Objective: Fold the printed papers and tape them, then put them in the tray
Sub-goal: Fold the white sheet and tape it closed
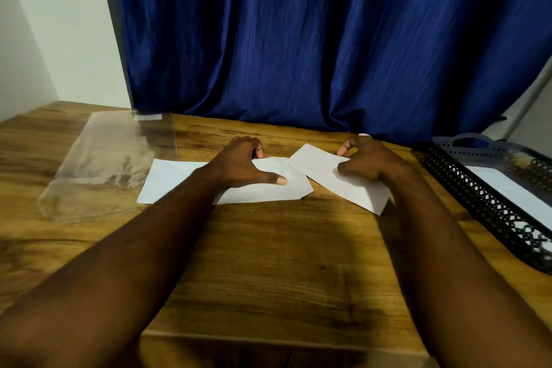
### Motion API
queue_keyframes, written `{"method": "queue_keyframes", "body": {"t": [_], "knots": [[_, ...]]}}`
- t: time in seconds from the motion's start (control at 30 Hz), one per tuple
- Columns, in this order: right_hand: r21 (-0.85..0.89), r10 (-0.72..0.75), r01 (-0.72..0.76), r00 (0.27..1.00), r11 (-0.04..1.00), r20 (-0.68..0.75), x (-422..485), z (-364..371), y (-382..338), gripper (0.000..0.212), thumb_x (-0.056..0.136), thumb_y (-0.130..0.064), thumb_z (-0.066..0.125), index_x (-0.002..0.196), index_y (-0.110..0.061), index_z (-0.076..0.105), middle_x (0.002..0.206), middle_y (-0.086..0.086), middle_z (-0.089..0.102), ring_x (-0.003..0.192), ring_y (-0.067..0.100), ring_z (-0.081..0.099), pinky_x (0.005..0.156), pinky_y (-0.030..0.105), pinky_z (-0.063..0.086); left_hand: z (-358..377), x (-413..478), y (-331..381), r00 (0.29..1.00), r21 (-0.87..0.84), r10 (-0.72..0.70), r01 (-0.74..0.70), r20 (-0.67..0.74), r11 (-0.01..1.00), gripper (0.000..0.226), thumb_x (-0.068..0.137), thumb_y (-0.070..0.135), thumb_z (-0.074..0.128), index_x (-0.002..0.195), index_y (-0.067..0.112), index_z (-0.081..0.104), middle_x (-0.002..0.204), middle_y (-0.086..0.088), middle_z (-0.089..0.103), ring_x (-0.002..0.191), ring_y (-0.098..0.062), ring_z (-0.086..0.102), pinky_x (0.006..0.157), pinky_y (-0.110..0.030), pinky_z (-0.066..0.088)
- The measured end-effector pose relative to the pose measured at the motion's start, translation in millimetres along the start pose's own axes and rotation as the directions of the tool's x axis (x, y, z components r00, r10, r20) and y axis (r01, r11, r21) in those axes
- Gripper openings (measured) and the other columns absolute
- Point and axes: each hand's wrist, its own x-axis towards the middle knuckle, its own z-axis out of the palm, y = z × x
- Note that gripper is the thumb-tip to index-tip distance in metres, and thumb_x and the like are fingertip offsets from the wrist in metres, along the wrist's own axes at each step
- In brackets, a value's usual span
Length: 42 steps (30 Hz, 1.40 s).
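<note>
Two folded white papers lie side by side on the wooden table. My left hand (243, 163) is on the left paper (167, 181), thumb stretched flat across it and fingers curled over its far edge. My right hand (369, 163) holds the right paper (316, 166), which lies askew, with thumb and curled fingers pinching its far right part. The two papers meet near the middle. The black mesh tray (478, 197) stands at the right edge with a white paper (507, 188) lying in it.
A clear plastic sleeve (104, 158) lies on the table at the left. A blue curtain (298, 39) hangs right behind the table's far edge. Something small and white (364, 135) peeks out behind my right hand. The table's near edge (268, 337) is close below.
</note>
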Motion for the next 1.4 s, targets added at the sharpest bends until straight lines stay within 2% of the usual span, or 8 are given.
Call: {"method": "queue_keyframes", "body": {"t": [0.3,0.4,0.5,0.67,0.83,1.17,1.27,1.4], "knots": [[0.0,-0.167,0.167,0.986,0.986,0.028,-2.0,-3.4,0.5,0.031,0.09,-0.033,0.082,0.12,-0.03,0.076,0.12,-0.004,0.074,0.109,0.018,0.068,0.098,0.039,0.056,-2.3,2.0,1.9,1.0,-0.196,-0.008,0.003,-0.026,0.981,0.058,0.06,0.046,0.1,0.102,0.035,0.061,0.097,0.009,0.07,0.088,-0.012,0.067,0.064,-0.027,0.051],[-0.011,-0.215,0.215,0.976,0.977,0.032,-1.9,-6.2,4.8,0.016,0.092,-0.038,0.082,0.1,-0.025,0.08,0.101,-0.007,0.077,0.099,0.019,0.071,0.085,0.035,0.053,-11.1,4.5,-0.8,0.999,-0.29,-0.046,0.047,0.01,0.956,0.054,0.059,0.029,0.104,0.1,0.029,0.069,0.082,0.002,0.076,0.071,-0.009,0.071,0.059,-0.028,0.052],[0.035,-0.212,0.211,0.977,0.977,0.038,-1.7,-8.4,7.3,0.014,0.094,-0.035,0.08,0.096,-0.022,0.081,0.096,-0.005,0.079,0.096,0.02,0.073,0.088,0.04,0.057,-15.4,3.9,-1.7,0.999,-0.368,-0.035,0.046,0.037,0.929,0.047,0.061,0.022,0.103,0.098,0.021,0.074,0.076,-0.005,0.077,0.064,-0.015,0.068,0.06,-0.031,0.052],[0.048,-0.214,0.212,0.976,0.976,0.038,1.4,-8.9,12.9,0.014,0.095,-0.033,0.08,0.101,-0.02,0.083,0.095,-0.006,0.08,0.095,0.019,0.074,0.094,0.044,0.059,-16.6,3.2,-1.6,0.998,-0.413,-0.01,0.033,0.057,0.91,0.037,0.07,0.02,0.098,0.1,0.017,0.077,0.073,-0.006,0.073,0.066,-0.016,0.063,0.068,-0.034,0.049],[0.05,-0.201,0.198,0.977,0.979,0.07,8.0,-9.2,20.5,0.01,0.094,-0.034,0.08,0.09,-0.025,0.081,0.092,-0.007,0.081,0.095,0.018,0.076,0.093,0.041,0.06,-15.6,3.8,-0.1,0.999,-0.437,0.023,-0.011,0.023,0.899,0.029,0.083,0.019,0.089,0.107,0.012,0.075,0.062,-0.001,0.07,0.054,-0.008,0.057,0.054,-0.019,0.045],[0.177,-0.138,0.1,0.967,0.979,0.215,4.6,-2.2,14.6,0.009,0.093,-0.029,0.081,0.097,-0.021,0.081,0.111,-0.002,0.076,0.109,0.013,0.064,0.093,0.031,0.047,-10.1,5.4,0.0,0.994,-0.427,0.106,-0.081,0.035,0.901,0.026,0.084,0.028,0.088,0.106,0.021,0.075,0.058,-0.002,0.067,0.05,-0.007,0.05,0.05,-0.011,0.043],[0.146,-0.111,0.076,0.963,0.986,0.244,3.4,0.0,11.4,0.009,0.094,-0.029,0.078,0.085,-0.025,0.078,0.097,-0.014,0.071,0.101,0.009,0.059,0.091,0.035,0.04,-9.0,6.2,1.5,0.991,-0.436,0.121,-0.081,0.064,0.896,0.032,0.08,0.037,0.088,0.107,0.025,0.076,0.062,-0.004,0.068,0.055,-0.012,0.053,0.05,-0.014,0.044],[0.062,-0.161,0.15,0.952,0.987,0.259,0.1,7.7,3.4,0.042,0.098,-0.034,0.071,0.059,-0.024,0.061,0.057,-0.013,0.054,0.067,0.013,0.051,0.067,0.033,0.038,-6.1,5.9,6.4,0.99,-0.451,0.127,-0.082,0.07,0.889,0.03,0.079,0.044,0.087,0.104,0.031,0.078,0.076,-0.007,0.076,0.061,-0.025,0.061,0.059,-0.026,0.052]]}}
